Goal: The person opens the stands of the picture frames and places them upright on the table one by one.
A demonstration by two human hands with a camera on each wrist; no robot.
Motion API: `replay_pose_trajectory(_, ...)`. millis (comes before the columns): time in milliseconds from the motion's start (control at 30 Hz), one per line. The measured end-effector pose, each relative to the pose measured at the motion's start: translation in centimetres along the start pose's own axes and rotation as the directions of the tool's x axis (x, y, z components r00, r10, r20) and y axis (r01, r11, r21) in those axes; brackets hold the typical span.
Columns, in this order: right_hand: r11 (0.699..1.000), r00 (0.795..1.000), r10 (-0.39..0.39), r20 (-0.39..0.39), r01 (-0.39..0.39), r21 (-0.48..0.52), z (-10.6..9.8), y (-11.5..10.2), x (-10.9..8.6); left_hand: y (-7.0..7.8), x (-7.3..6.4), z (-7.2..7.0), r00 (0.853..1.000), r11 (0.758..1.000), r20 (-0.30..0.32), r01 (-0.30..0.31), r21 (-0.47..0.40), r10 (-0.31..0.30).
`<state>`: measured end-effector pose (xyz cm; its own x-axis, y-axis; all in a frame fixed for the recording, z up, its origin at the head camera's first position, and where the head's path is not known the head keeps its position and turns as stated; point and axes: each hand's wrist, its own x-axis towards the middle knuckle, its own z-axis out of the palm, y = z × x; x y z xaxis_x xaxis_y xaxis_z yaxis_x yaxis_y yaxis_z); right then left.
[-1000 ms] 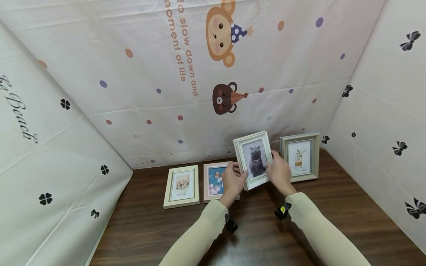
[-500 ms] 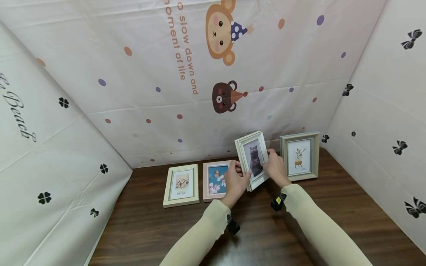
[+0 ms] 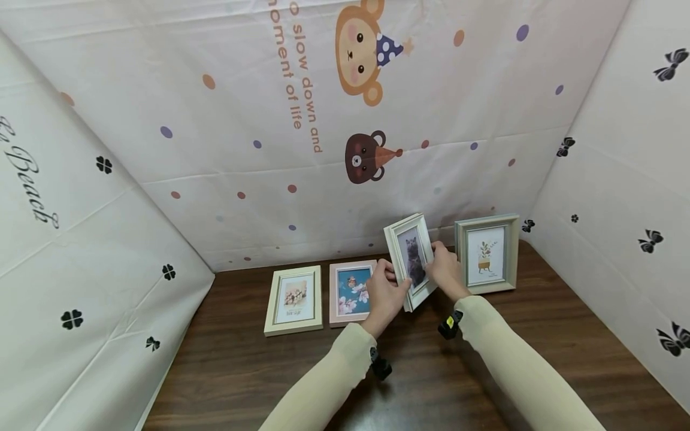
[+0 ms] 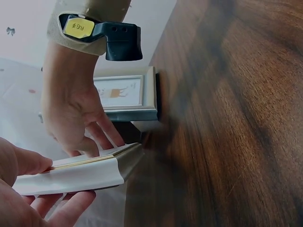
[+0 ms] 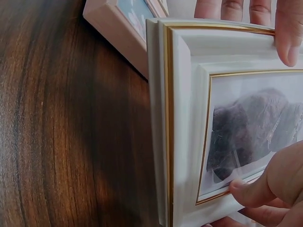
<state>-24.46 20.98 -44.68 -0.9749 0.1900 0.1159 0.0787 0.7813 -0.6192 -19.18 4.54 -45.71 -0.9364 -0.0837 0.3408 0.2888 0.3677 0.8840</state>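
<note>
Both hands hold a white photo frame (image 3: 415,260) with a picture of a grey cat, tilted above the dark wooden table. My left hand (image 3: 387,293) pinches its left side, thumb in front and fingers behind, as the left wrist view also shows. On the opposite side, my right hand (image 3: 446,272) grips the edge. In the right wrist view, the right thumb (image 5: 253,191) presses the inner border beside the cat picture, and gold lines trim the white frame (image 5: 199,52). Just left of the left hand, a pink frame (image 3: 333,296) with a blossom picture is partly covered by that hand.
A cream frame (image 3: 272,299) lies at the left on the wooden table (image 3: 226,371). To the right, a beige-grey frame (image 3: 512,251) with a potted-plant picture leans upright near the back wall. Printed cloth walls (image 3: 226,221) enclose the back and both sides.
The white frame has turned so that its face angles more to the right and looks narrower. My left hand has shifted slightly right, and my right hand slightly left.
</note>
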Motion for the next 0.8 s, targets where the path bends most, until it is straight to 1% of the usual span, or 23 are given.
replay_pose_trajectory(233, 1.000, 1.000, 0.005, -0.005, -0.005, 0.006, 0.1, 0.1, 0.0, -0.1, 0.0, 0.1, 1.000, 1.000, -0.001, -0.001, 0.003, 0.001)
replay_pose_trajectory(467, 1.000, 0.999, -0.028, -0.026, 0.028, 0.002, 0.1, 0.1, -0.1, 0.1, 0.1, -0.1, 1.000, 1.000, 0.002, -0.014, 0.015, 0.014)
replay_pose_trajectory(633, 0.996, 0.995, -0.086, -0.044, 0.085, -0.019, -0.4, -0.4, -0.1, 0.1, 0.2, -0.4, 1.000, 1.000, 0.021, -0.023, 0.002, 0.023)
replay_pose_trajectory(800, 0.985, 0.983, -0.170, -0.072, 0.169, -0.025, -1.6, -1.9, -0.5, 0.1, 0.4, -0.6, 0.999, 1.000, 0.030, -0.023, -0.010, 0.023)
